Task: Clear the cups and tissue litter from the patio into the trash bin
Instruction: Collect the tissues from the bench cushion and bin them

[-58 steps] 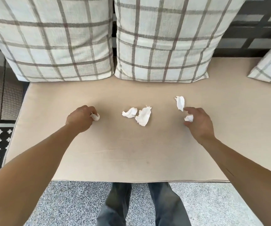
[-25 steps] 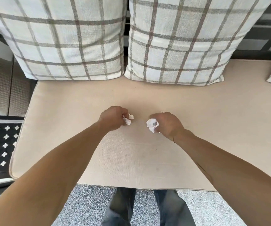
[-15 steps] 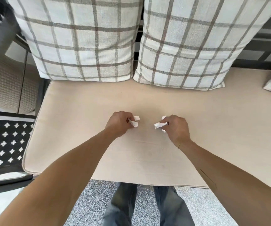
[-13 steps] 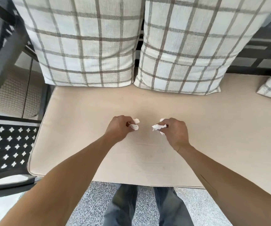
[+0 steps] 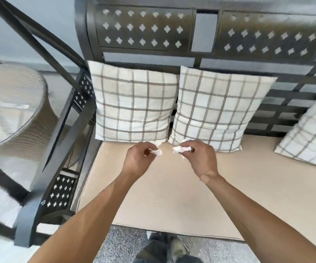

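White tissues [image 5: 156,151]; plaid pillows [image 5: 134,105] (grey-on-cream); beige cushion [image 5: 172,196].

No readable text, label, brand, number or sign shows anywhere in the head view.
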### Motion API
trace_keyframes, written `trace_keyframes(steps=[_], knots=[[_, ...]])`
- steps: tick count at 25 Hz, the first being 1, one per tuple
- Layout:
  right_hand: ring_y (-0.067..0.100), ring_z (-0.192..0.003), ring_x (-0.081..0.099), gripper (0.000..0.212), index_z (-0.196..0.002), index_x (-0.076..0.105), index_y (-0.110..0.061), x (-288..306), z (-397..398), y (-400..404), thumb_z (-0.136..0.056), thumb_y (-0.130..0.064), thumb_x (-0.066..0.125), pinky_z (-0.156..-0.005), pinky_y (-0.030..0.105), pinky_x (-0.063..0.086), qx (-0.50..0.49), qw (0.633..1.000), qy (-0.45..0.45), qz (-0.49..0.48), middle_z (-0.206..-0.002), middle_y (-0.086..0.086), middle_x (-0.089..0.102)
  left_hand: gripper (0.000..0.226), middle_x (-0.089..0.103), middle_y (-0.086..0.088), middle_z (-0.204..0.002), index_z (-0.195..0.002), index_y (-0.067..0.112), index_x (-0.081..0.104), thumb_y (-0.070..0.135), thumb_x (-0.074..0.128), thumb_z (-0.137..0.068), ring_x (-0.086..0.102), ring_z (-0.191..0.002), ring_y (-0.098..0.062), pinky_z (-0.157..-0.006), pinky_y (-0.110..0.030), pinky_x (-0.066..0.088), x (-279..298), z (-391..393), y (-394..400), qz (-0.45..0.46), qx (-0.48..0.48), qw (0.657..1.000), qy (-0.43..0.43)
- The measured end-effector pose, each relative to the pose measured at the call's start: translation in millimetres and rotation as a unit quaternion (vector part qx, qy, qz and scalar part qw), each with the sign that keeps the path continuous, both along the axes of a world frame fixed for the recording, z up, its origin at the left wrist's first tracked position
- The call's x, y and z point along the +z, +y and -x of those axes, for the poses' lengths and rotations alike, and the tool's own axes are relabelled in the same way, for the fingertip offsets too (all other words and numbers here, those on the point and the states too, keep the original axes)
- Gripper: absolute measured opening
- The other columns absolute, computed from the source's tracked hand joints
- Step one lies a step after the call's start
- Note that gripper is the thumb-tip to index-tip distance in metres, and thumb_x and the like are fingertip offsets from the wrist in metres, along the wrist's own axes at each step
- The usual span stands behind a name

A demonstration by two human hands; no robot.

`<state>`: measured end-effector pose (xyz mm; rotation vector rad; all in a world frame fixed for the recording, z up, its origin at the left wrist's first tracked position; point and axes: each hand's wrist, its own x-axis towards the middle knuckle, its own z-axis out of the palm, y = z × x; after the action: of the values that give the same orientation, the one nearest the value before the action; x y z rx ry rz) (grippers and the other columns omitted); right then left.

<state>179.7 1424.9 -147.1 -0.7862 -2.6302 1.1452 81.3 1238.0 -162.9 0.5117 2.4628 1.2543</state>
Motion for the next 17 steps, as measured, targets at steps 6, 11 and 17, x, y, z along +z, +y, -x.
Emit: trace_keyframes(steps=[6, 11, 17], knots=[[0.009, -0.074, 0.061, 0.016, -0.091, 0.075, -0.027, 74, -2, -2, -0.078, -0.017, 0.072, -0.071, 0.021, 0.043, 0.093, 0.994, 0.057, -0.023, -0.093, -0.007, 0.070, 0.023, 0.066, 0.008, -0.093, -0.087, 0.033, 0.062, 0.012, 0.069, -0.083, 0.059, -0.077, -0.001, -0.074, -0.019, 0.046, 63, -29, -17, -0.007, 0.048, 0.994, 0.094], [0.005, -0.073, 0.061, 0.016, -0.086, 0.075, -0.030, 113, -18, -16, -0.076, -0.017, 0.074, -0.068, 0.026, 0.047, 0.152, 0.981, 0.114, -0.038, -0.087, -0.011, 0.070, 0.020, 0.066, 0.008, -0.092, -0.088, 0.027, 0.065, 0.009, 0.070, -0.081, 0.058, -0.081, 0.000, -0.069, -0.006, 0.041, 109, -72, -52, -0.020, 0.136, 0.979, 0.149], [0.011, -0.079, 0.064, 0.022, -0.086, 0.075, -0.031, 148, -16, -82, -0.074, -0.013, 0.074, -0.074, 0.032, 0.050, 0.252, 0.957, 0.137, -0.041, -0.093, -0.013, 0.072, 0.014, 0.061, 0.010, -0.084, -0.089, 0.027, 0.066, 0.015, 0.070, -0.081, 0.055, -0.073, -0.003, -0.068, -0.027, 0.045, 151, -125, -125, 0.006, 0.243, 0.950, 0.195]])
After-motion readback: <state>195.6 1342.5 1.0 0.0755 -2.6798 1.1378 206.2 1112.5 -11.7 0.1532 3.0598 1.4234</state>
